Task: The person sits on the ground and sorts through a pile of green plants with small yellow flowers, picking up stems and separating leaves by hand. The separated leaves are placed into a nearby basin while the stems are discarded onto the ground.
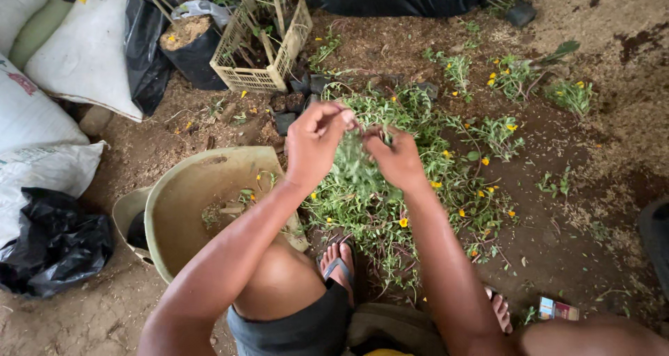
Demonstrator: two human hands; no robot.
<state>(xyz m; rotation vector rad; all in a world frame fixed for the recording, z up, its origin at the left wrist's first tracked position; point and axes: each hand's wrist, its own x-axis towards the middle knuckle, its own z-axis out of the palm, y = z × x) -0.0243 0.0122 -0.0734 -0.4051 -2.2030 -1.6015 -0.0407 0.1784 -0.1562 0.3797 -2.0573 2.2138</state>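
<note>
Both hands are up over the middle of the scene, working one green sprig [357,162] between them. The left hand [315,143] is closed to a pinch, thumb and fingertips nipped on the top of the stem; the right hand [396,159] is curled shut just beside it, gripping the same stem a little lower. The sprig hangs down between the wrists, above the big heap of cuttings [425,182] spread on the dirt floor [599,119].

As I read it, this goes best with a short pinch close to the joint, the two hands kept tight together so the stem parts cleanly and does not tear, and the leafy end held clear of the soil.

Now outward. Left and near, one olive-green tub [188,189] tilts against the knee, with a few scraps and yellow petals lying inside it. Two feet in flip-flops [339,262] show near the bottom edge. Farther left, one cream slatted crate [268,46] holds twigs, and one black planting bag [189,46] full of husk stands just beside it. White sacks [83,49] lie at the far left, three that I can make out, and one crumpled black plastic bag [52,248] sits near left. Yellow flowers dot the heap, too many and too small to count. One small colourful packet [557,308] lies on the soil, near right.
</note>
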